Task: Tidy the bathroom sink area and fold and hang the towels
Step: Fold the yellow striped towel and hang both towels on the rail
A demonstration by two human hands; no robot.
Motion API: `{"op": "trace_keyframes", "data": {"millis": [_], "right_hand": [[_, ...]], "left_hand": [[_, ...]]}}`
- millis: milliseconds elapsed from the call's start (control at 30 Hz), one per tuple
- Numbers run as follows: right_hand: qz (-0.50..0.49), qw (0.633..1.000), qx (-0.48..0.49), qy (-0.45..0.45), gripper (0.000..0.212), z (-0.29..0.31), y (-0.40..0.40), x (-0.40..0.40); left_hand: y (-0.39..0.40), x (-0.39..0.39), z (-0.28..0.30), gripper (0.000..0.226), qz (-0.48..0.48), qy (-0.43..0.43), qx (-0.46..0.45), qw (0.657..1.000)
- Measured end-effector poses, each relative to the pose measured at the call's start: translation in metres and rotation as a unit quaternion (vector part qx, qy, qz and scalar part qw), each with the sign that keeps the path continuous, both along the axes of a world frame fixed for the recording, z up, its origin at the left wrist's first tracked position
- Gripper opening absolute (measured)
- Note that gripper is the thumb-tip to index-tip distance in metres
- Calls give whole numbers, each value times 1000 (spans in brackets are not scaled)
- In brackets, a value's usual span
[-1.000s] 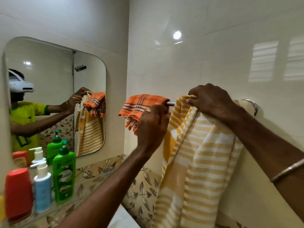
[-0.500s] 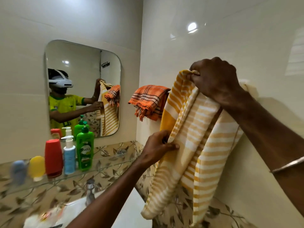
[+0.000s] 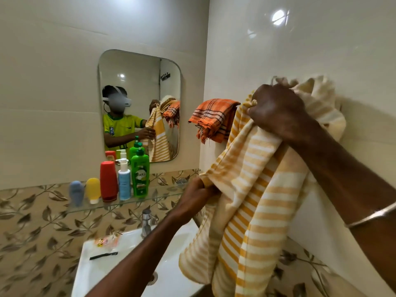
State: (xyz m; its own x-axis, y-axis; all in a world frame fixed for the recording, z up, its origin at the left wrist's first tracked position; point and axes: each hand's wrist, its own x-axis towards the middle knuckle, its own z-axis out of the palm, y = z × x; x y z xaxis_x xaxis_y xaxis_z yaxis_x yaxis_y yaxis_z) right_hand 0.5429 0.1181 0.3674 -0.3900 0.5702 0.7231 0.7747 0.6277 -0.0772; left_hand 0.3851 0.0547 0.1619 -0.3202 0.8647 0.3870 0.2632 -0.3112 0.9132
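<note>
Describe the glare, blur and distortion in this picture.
Head view: a ceiling light glares off the glossy wall tile and repeats in the mirror; wide-angle distortion bows the wall edges; the sink corner and right hand look slightly soft.

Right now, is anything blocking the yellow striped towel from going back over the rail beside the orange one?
Nothing visible blocks it. The right hand grips the yellow striped towel at its top and the left hand pinches its edge lower down. The orange towel hangs to its left. The rail itself is hidden behind the cloth.
</note>
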Motion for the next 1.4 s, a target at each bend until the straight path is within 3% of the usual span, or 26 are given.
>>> {"op": "trace_keyframes", "data": {"millis": [200,400,500,567,733,900,1000,1133,1233,1300,1367,1400], "right_hand": [[40,996,-80,10,27,-55,-39,-7],[18,984,-175,-8,24,-117,-65,2],[19,968,-245,-41,20,-154,-72,3],[32,951,-298,-68,20,-179,-76,3],[82,884,-411,-208,24,-231,-97,2],[118,751,-539,-362,35,-272,-115,0],[158,708,-495,-478,37,-289,-135,-4],[170,673,-467,-548,35,-313,-155,-14],[170,652,-532,-513,44,-315,-164,-18],[229,680,-546,-434,34,-317,-161,-19],[318,710,-567,-271,25,-322,-159,-22],[348,690,-617,-146,23,-323,-161,-23]], "left_hand": [[-46,1,9,27,32,23,54,998],[-94,-8,-5,25,49,59,6,997],[-113,-12,-12,12,65,63,-17,996],[-124,-13,-16,17,61,81,-38,994],[-152,-9,-20,19,67,202,-95,972],[-179,-4,-18,21,54,272,-174,945],[-193,1,-19,16,38,276,-215,936],[-208,3,-28,21,25,278,-251,927],[-216,2,-39,28,21,272,-269,924],[-219,0,-48,28,23,274,-278,920],[-221,-2,-60,27,34,304,-288,907],[-221,-2,-66,28,42,324,-292,899]]}}
